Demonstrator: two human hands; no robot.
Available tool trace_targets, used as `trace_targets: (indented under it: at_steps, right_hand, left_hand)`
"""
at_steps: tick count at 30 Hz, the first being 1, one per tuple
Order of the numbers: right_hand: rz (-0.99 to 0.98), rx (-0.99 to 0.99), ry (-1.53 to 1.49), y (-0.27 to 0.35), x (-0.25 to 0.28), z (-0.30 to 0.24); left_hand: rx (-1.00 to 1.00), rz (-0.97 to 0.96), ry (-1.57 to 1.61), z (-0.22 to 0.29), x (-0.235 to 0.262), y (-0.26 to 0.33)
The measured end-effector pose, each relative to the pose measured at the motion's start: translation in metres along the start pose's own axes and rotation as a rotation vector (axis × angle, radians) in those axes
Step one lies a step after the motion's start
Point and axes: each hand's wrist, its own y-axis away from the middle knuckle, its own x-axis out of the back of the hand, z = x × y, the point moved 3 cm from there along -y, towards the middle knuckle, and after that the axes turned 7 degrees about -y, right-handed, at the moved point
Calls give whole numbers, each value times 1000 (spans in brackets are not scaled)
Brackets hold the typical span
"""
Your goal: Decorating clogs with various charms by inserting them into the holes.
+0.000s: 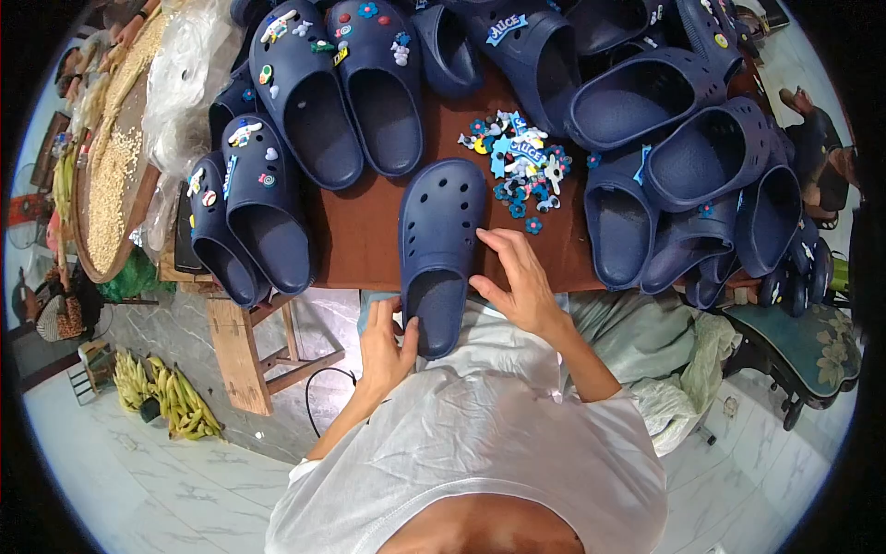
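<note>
A plain navy clog point(443, 229) lies in front of me with its toe on the brown table and its heel past the near edge. Holes dot its upper, and no charms are on it. My left hand point(383, 346) grips the heel, thumb at the rim and fingers along the left side. Against the clog's right side, my right hand point(519, 282) rests its fingertips, thumb and fingers spread apart. To the right of the toe is a pile of small charms point(524, 157), with blue flowers, stars and blue name-like tags among them.
Decorated navy clogs point(323, 83) stand at the back left, with a smaller pair point(249, 212) nearer. Several more clogs point(688, 152) are heaped at right. Clear plastic bags point(189, 83) hang beside a tray of pale grains point(115, 203). A wooden stool point(238, 355) and bananas point(180, 402) are below left.
</note>
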Motion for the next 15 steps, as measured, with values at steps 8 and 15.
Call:
trace_targets:
  at_steps: [8, 15]
  right_hand:
    - [241, -41, 191, -7, 29, 25]
    - [333, -60, 480, -38, 45, 48]
  left_hand:
    - [-62, 95, -19, 16, 3, -5]
    - [-230, 35, 285, 52, 6, -13]
